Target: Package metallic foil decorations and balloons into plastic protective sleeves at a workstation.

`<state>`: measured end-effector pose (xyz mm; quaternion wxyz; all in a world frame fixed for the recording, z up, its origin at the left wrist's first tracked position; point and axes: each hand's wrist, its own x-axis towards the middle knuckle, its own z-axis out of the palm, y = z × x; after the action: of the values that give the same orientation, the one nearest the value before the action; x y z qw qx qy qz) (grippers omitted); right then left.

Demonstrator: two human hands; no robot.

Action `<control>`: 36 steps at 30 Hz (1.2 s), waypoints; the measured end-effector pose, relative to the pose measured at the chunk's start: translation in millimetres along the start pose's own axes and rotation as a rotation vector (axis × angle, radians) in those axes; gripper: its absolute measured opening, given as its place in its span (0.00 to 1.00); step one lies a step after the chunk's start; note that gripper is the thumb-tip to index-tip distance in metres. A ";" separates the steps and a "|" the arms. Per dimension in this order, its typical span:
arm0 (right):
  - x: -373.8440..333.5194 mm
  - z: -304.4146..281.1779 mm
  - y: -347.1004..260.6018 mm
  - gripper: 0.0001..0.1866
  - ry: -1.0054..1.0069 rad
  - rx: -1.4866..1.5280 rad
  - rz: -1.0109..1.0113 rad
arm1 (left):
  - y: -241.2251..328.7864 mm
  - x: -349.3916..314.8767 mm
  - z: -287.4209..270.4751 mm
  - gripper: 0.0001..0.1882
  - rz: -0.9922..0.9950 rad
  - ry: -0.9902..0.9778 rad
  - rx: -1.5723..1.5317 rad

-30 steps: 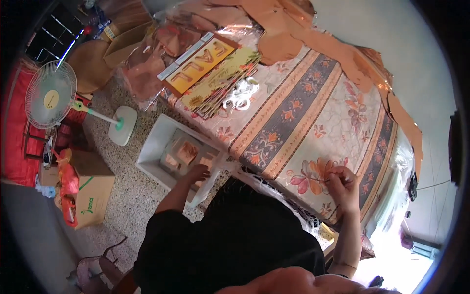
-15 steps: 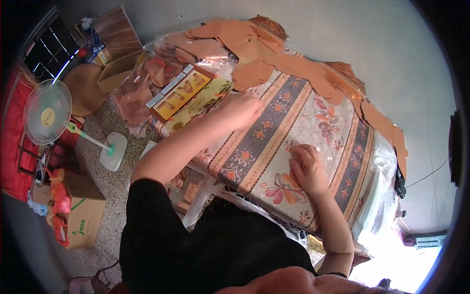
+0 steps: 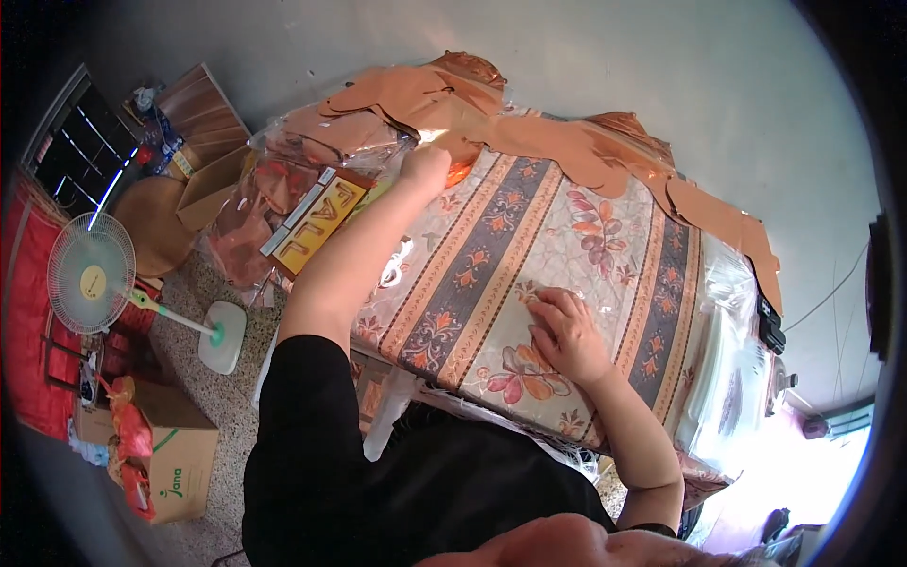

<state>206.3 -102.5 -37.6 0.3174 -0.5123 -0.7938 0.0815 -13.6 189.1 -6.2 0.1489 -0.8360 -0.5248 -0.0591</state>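
Head view shows your surface under a floral striped cloth, against a grey wall, a fan on the floor. Your left hand reaches the copper foil shapes at the far edge, grip closed on one; right hand rests flat, fingers loose. A cardboard box stands below.

A table covered in a floral, striped cloth under clear plastic stands against a plain pale wall. Left of it, a white pedestal fan rests on a speckled terrazzo floor, near a brown cardboard box and an open carton. A barred window sits at upper left beside red fabric. Strong daylight floods in at lower right.
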 end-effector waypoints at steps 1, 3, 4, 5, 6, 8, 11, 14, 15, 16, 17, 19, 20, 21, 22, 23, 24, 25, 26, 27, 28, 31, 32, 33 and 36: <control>-0.4 0.1 0.7 0.18 -0.005 0.007 0.001 | -5.5 7.4 -2.3 0.07 0.003 0.000 0.002; -1.7 0.4 1.6 0.18 -0.008 0.014 0.006 | -22.0 25.9 -13.5 0.14 -0.025 -0.165 -0.220; -2.2 0.9 1.4 0.17 -0.014 0.008 0.008 | -31.5 34.8 -18.8 0.18 -0.040 -0.247 -0.330; -1.0 1.6 0.2 0.17 -0.021 0.004 -0.001 | -47.9 42.0 -14.2 0.20 -0.067 -0.188 -0.337; -1.2 1.6 0.3 0.17 -0.017 0.003 0.007 | -54.0 45.6 -16.0 0.20 -0.059 -0.190 -0.336; -1.3 2.1 1.1 0.17 -0.015 -0.009 0.013 | -62.9 51.7 -19.3 0.20 -0.233 -0.188 -0.611; -0.6 3.2 1.1 0.17 -0.024 -0.023 0.036 | -75.3 51.9 -11.8 0.16 -0.235 -0.075 -0.641; -0.1 -0.6 -1.7 0.17 -0.022 -0.004 0.031 | -99.1 70.4 -13.4 0.13 -0.264 0.120 -0.383; 0.6 -1.4 -2.0 0.17 -0.021 -0.007 0.034 | -109.0 74.7 -22.7 0.14 -0.346 0.188 -0.505; 1.5 -2.8 -2.9 0.17 -0.024 -0.003 0.038 | -115.2 78.5 -30.4 0.15 -0.431 0.257 -0.626; 2.8 -2.5 -2.7 0.17 -0.026 0.003 0.043 | -113.8 81.7 -42.4 0.15 -0.426 0.257 -0.627; 1.9 -1.8 -0.3 0.17 -0.025 0.000 0.051 | -107.8 86.7 -70.9 0.15 -0.441 0.573 -0.738; 3.1 -0.8 -0.7 0.17 -0.030 0.004 0.040 | -111.1 87.8 -82.4 0.15 -0.402 0.748 -0.699; 4.0 -0.5 -1.2 0.17 -0.034 0.006 0.037 | -109.3 88.1 -94.5 0.15 -0.359 0.916 -0.660; 5.4 -0.5 -2.1 0.17 -0.020 0.003 0.023 | -107.6 86.4 -105.9 0.15 -0.366 0.918 -0.656; 4.9 -0.9 -2.5 0.17 -0.005 -0.002 0.018 | -95.1 82.5 -123.2 0.14 -0.168 1.081 -0.685; 5.3 -1.0 -2.0 0.17 -0.008 -0.002 0.017 | -82.1 75.7 -140.1 0.13 0.035 1.239 -0.704; 5.4 -1.2 -0.4 0.16 0.016 0.050 0.018 | -63.1 65.0 -152.0 0.13 0.054 1.064 -0.655; 5.6 -1.4 0.8 0.16 0.038 0.105 0.014 | -41.5 46.4 -163.0 0.14 0.069 0.890 -0.599; 4.2 -3.0 1.8 0.16 0.037 0.101 0.023 | -14.8 26.3 -173.2 0.14 0.113 0.700 -0.567; 3.4 -5.2 3.1 0.15 0.031 0.239 0.160 | 9.8 4.7 -178.6 0.14 0.154 0.515 -0.528; 3.0 -9.6 20.8 0.23 0.094 0.622 0.383 | 66.0 -40.9 -143.0 0.07 0.569 0.551 -0.485; 3.6 -9.9 31.0 0.30 0.164 0.880 0.463 | 85.6 -58.0 -125.6 0.12 0.595 0.327 -0.354; 6.0 -12.7 40.2 0.33 0.209 1.060 0.471 | 105.3 -77.7 -120.8 0.13 0.669 0.290 -0.360; 16.3 -34.3 58.8 0.38 0.227 1.518 0.575 | 168.0 -134.6 -96.3 0.15 0.723 0.085 -0.264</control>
<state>266.8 -67.9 -30.5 0.6228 -0.3468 -0.3232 0.6224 82.8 -24.6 19.4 0.0728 -0.9758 -0.1777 -0.1043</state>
